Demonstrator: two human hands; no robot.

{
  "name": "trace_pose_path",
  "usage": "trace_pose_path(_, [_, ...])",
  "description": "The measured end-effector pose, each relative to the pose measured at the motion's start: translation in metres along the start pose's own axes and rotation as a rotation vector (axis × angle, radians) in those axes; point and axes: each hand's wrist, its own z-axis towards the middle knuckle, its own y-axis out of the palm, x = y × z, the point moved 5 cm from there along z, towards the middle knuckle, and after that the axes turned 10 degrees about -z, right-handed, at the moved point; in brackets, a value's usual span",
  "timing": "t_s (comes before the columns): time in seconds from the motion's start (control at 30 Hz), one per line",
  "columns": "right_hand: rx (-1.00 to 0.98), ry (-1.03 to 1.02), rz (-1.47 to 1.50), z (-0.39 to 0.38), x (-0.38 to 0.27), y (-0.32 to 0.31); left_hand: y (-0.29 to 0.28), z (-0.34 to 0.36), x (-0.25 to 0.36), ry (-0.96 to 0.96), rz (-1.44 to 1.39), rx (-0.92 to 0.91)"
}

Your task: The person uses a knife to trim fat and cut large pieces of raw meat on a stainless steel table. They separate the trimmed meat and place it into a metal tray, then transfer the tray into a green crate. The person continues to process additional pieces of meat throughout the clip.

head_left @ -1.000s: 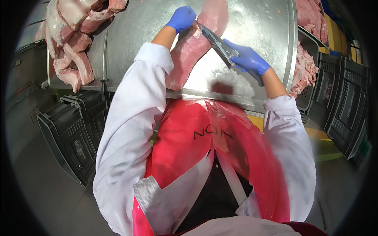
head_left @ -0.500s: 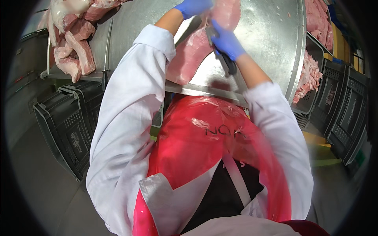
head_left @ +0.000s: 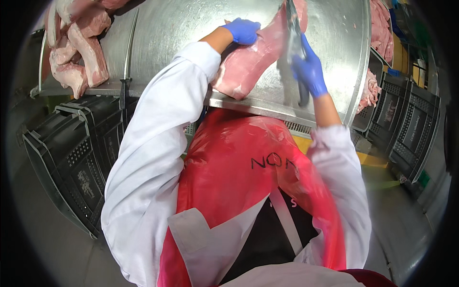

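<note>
**Knife on the pork slab**

The left hand (head_left: 243, 30) lies flat on the long pink meat slab (head_left: 248, 64) — fingers spread, grip closed on nothing. The slab lies on the steel surface (head_left: 181, 28), its near end at the front edge. The right hand (head_left: 310, 71) has its grip wrapped tight round a knife (head_left: 292, 24) — blade blurred, against the slab's far end.

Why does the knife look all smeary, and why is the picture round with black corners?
Head view: the knife and the right hand are motion-blurred, while the left hand on the slab of meat looks sharper; the fisheye lens bends the steel table edge and leaves a dark rim; lamp glare whitens the steel near the right hand.
</note>
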Motion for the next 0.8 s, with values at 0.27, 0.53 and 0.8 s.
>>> trace_pose_path(0.27, [-0.18, -0.041, -0.099, -0.022, -0.001, 0.05, -0.041, 0.001, 0.023, 0.086, 0.207, -0.046])
trace_pose_path(0.53, [-0.146, -0.066, -0.045, 0.028, -0.03, 0.075, -0.067, -0.014, 0.077, 0.333, 0.296, 0.36])
trace_pose_path(0.8, [-0.163, -0.073, -0.13, -0.047, -0.023, 0.098, -0.099, -0.093, 0.109, 0.495, 0.134, 0.578])
